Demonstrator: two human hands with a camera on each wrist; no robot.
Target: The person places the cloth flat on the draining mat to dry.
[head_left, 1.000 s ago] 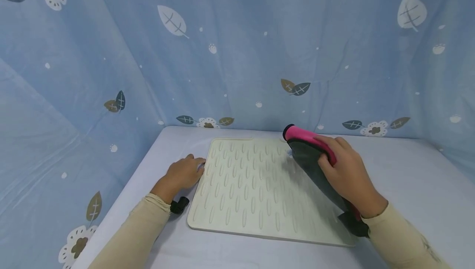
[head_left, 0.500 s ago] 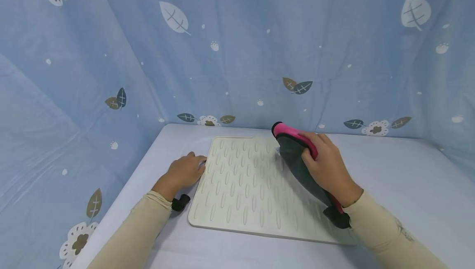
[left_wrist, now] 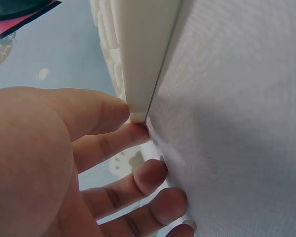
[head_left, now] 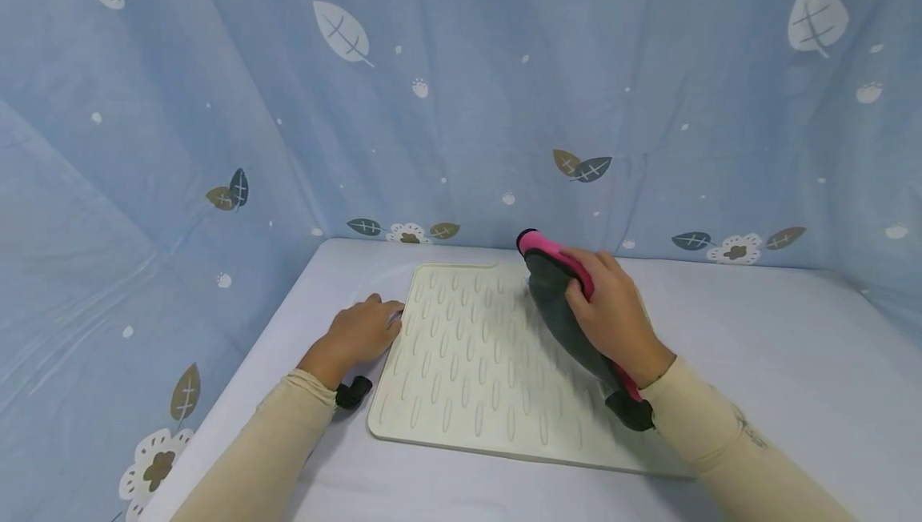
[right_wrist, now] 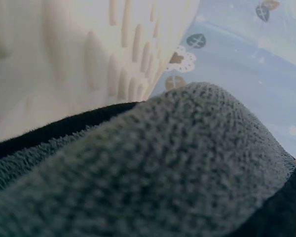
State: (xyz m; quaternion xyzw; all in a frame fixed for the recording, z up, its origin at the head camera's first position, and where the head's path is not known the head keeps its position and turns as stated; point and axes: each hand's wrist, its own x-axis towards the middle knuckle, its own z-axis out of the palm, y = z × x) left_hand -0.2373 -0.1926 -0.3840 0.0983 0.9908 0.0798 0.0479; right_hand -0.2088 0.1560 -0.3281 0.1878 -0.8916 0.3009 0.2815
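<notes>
The left hand lies flat on the counter at the mat's left edge, fingers relaxed. Only the left wrist view shows its fingertips touching the mat's rim. On the mat's right half, the right hand grips a grey cloth with pink trim, fingers curled over it. The right wrist view shows the cloth's fleecy pile close up, with the hand hidden. No writing is readable. A black object by the left wrist is hard to make out.
</notes>
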